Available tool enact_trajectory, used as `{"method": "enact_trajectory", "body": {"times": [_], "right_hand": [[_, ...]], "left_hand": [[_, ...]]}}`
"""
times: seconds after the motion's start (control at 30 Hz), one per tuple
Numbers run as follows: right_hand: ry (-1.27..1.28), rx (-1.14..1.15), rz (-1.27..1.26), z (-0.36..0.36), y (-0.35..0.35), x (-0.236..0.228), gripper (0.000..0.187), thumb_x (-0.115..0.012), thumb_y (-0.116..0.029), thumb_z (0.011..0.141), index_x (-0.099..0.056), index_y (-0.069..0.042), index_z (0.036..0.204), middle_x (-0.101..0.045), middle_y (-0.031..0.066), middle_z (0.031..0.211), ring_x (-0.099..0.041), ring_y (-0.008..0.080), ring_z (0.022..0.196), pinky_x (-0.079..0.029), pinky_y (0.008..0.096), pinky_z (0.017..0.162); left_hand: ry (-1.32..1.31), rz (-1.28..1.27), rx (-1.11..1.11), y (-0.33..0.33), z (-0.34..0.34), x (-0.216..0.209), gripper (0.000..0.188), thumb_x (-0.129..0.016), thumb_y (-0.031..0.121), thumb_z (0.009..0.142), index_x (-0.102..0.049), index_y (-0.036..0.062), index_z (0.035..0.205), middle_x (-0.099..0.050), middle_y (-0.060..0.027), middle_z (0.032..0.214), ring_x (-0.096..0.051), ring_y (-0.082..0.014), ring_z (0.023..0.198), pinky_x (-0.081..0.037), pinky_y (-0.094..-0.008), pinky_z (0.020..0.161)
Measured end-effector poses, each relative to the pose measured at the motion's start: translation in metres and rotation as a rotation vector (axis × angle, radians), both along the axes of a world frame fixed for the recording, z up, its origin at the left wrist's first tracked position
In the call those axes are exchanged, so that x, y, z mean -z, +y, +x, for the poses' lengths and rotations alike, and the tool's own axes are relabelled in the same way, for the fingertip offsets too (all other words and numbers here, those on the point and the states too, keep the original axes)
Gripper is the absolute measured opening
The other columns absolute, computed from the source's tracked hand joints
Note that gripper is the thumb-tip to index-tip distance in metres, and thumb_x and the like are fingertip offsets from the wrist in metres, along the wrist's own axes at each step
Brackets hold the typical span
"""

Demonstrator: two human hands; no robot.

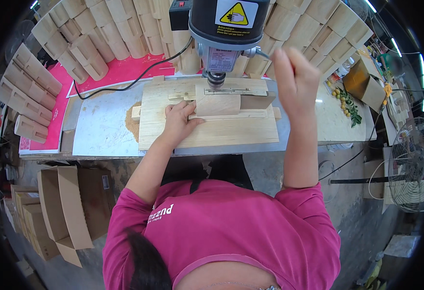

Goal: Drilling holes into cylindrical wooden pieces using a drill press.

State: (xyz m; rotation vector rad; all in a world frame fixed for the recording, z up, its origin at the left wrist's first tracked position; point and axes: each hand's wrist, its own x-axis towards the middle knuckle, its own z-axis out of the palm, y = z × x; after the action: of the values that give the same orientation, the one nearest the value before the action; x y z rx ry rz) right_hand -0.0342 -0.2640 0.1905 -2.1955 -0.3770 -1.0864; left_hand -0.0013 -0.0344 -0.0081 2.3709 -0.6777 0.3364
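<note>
A bench drill press (200, 36) stands in front of me, its chuck (215, 79) pointing down. Below the chuck, a pale wooden block (217, 105) sits in a jig on a flat wooden board (226, 134). My left hand (179, 119) grips the block's left end, thumb along its near edge and fingers behind. To the right of the drill, my right hand (296, 77) is raised and closed around the end of the feed lever (263, 54). The bit's tip is too small to make out.
Stacked wooden blocks (88, 57) line the back of the bench and its left side (29, 92). A black cable (125, 89) crosses the left. An open carton (365, 83) and small round fruit (340, 99) lie at right. Cardboard boxes (69, 208) and a fan (409, 162) flank me.
</note>
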Motion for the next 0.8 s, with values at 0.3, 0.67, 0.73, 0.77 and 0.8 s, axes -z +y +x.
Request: {"method": "enact_trajectory", "body": {"times": [0.3, 0.67, 0.73, 0.77, 0.8], "right_hand": [[-0.190, -0.191, 0.164, 0.001, 0.007, 0.110, 0.005, -0.057, 0.001, 0.079, -0.059, 0.000, 0.083, -0.052, 0.0074, 0.063, -0.048, 0.0184, 0.053, -0.037, 0.0296, 0.049], [-0.311, -0.132, 0.074, 0.003, 0.002, 0.057, 0.008, -0.061, -0.003, 0.076, -0.055, -0.004, 0.070, -0.045, 0.0085, 0.054, -0.046, 0.0233, 0.046, -0.038, 0.0330, 0.048], [-0.201, -0.084, 0.139, 0.015, 0.005, 0.015, 0.017, -0.060, -0.011, 0.080, -0.054, -0.003, 0.067, -0.047, 0.0098, 0.055, -0.050, 0.0252, 0.047, -0.040, 0.0345, 0.049], [-0.165, -0.048, 0.121, 0.026, 0.005, -0.003, 0.018, -0.057, -0.015, 0.084, -0.057, -0.003, 0.071, -0.044, 0.0087, 0.054, -0.049, 0.0179, 0.051, -0.039, 0.0306, 0.049], [-0.127, -0.019, 0.102, 0.042, 0.006, -0.017, 0.022, -0.055, -0.019, 0.088, -0.060, -0.003, 0.075, -0.042, 0.0075, 0.053, -0.047, 0.0106, 0.054, -0.037, 0.0266, 0.050]], "left_hand": [[0.024, 0.019, -0.006, -0.002, -0.002, -0.004, 0.051, -0.075, 0.029, 0.065, -0.060, 0.0098, 0.109, -0.054, -0.0018, 0.080, -0.051, -0.0193, 0.079, -0.029, -0.0350, 0.078], [-0.011, -0.052, -0.008, -0.003, -0.004, -0.005, 0.027, -0.074, 0.022, 0.064, -0.061, 0.0122, 0.085, -0.050, -0.0024, 0.074, -0.049, -0.0203, 0.074, -0.029, -0.0348, 0.077], [0.017, -0.057, -0.004, -0.004, -0.003, -0.007, 0.027, -0.074, 0.022, 0.065, -0.061, 0.0123, 0.086, -0.049, -0.0020, 0.073, -0.049, -0.0200, 0.075, -0.028, -0.0344, 0.078], [0.047, -0.057, -0.022, -0.002, -0.004, -0.007, 0.027, -0.074, 0.021, 0.065, -0.062, 0.0123, 0.087, -0.049, -0.0017, 0.072, -0.049, -0.0196, 0.075, -0.028, -0.0340, 0.080], [0.048, -0.057, -0.033, 0.001, -0.004, -0.007, 0.027, -0.074, 0.021, 0.065, -0.062, 0.0123, 0.087, -0.049, -0.0017, 0.072, -0.049, -0.0196, 0.075, -0.028, -0.0340, 0.080]]}}
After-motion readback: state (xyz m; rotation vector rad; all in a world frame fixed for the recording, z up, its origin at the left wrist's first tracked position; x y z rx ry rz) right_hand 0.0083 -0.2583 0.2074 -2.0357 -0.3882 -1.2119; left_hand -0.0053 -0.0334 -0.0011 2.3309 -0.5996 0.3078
